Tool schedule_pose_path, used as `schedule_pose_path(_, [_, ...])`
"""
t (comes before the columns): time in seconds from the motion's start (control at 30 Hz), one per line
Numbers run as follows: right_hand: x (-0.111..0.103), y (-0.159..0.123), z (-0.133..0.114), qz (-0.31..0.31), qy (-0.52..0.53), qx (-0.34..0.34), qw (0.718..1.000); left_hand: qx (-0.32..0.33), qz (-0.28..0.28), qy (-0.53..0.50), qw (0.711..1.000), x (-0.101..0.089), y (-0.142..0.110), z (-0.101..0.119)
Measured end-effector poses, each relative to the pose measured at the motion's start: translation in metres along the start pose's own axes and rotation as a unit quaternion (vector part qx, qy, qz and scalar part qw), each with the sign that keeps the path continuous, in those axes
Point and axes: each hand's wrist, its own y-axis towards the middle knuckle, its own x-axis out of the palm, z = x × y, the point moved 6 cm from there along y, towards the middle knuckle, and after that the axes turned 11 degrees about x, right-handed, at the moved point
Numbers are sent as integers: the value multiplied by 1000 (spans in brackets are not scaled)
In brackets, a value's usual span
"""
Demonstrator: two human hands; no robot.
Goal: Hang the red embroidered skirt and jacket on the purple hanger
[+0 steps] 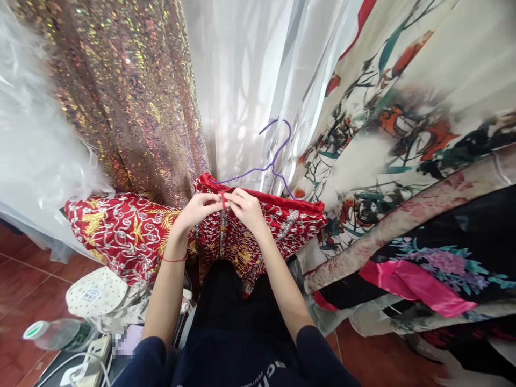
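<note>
A red garment (278,215) with silver and gold embroidery hangs in front of me, its plain red top edge running across the middle of the view. My left hand (200,210) pinches a small red fabric fastening (224,201) at that edge. From the other side, the fingertips of my right hand (244,208) are closed on the same fastening. Whether it is a loop or a knot is hard to make out between the fingers. A purple hanger (274,161) rises from the garment, its hook free. Another part in the same red embroidered cloth (121,231) spreads to the left.
Behind hang a sequined gold fabric (116,80), white sheer cloth (237,80) and a floral-printed garment (403,107). Black floral clothing (443,252) hangs at right. At lower left are a plastic bottle (60,332), a power strip (99,357) and a dotted white item (97,290).
</note>
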Motion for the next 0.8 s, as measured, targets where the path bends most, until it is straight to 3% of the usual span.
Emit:
schedule_pose_path(0.1, [1, 1, -3, 14, -74, 29, 997, 11, 49, -24, 998, -1, -2, -4])
schedule_pose_path(0.23, [4, 0, -5, 42, -93, 74, 992, 31, 131, -40, 990, -3, -5, -14])
schedule_pose_path(0.4, [-9, -6, 1, 83, -82, 133, 984, 42, 258, 99, 960, -15, -3, -25])
schedule_pose_path(0.6, [-33, -11, 1, 94, -115, 150, 978, 40, 298, 274, 913, -23, 1, -16])
schedule_pose_path(0.7, [-34, -12, -2, 73, -153, 134, 976, 21, 318, 350, 881, -30, 1, -11])
schedule_pose_path(0.8, [-32, -14, -3, 47, -180, 123, 975, -12, 316, 384, 867, -37, 1, -9])
